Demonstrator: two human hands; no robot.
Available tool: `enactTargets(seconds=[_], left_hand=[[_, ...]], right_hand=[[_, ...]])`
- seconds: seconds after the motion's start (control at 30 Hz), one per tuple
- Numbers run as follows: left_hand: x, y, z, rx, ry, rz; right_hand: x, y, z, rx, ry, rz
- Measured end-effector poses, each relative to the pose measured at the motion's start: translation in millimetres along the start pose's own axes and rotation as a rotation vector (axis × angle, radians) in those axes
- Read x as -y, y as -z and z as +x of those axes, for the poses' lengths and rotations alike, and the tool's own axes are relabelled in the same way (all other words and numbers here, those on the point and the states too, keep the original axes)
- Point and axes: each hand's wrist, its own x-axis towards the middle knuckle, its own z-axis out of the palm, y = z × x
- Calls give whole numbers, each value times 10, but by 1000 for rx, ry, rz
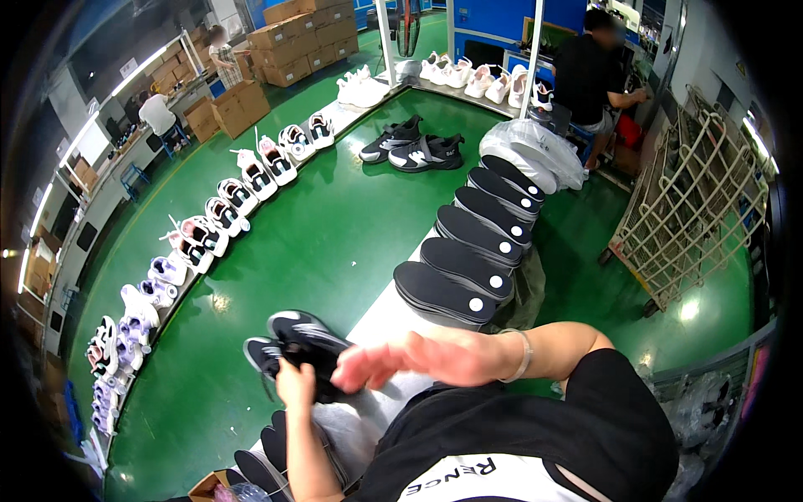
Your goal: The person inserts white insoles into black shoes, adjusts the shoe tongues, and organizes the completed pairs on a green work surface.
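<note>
A pair of black-and-grey sneakers lies low in front of me: one sneaker [311,328] with its toe turned up left, the other sneaker [262,355] just left of it. My left hand [296,385] is closed at the opening of the left sneaker; the exact grip is partly hidden. My right hand [418,358] is raised over the near white bench edge, fingers stretched out and a little blurred, with nothing visible in it. Its fingertips overlap the heel end of the right sneaker in view, and I cannot tell whether they touch.
Black insoles [443,291] lie in several stacks along the white ledge [383,325], beside clear plastic bags [535,151]. Another black sneaker pair [411,149] stands on the green surface [335,226]. White and purple shoes [201,238] line the far edge. A person [585,75] sits beyond, near a wire-mesh cart [690,201].
</note>
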Motion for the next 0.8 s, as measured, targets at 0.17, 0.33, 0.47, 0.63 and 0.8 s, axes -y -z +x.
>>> enactTargets(seconds=[0.17, 0.33, 0.47, 0.63, 0.8], left_hand=[[54, 641, 352, -307, 56, 45], [-245, 34, 295, -223, -333, -281], [-971, -461, -360, 71, -570, -359], [-1496, -652, -1325, 497, -682, -351], [-1318, -1198, -2012, 1072, -672, -250]], right_hand=[[700, -714, 55, 466, 326, 58], [379, -1054, 25, -35, 1065, -135], [565, -921, -364, 68, 869, -134], [978, -825, -1356, 27, 588, -627], [86, -732, -2903, -1052, -57, -787]])
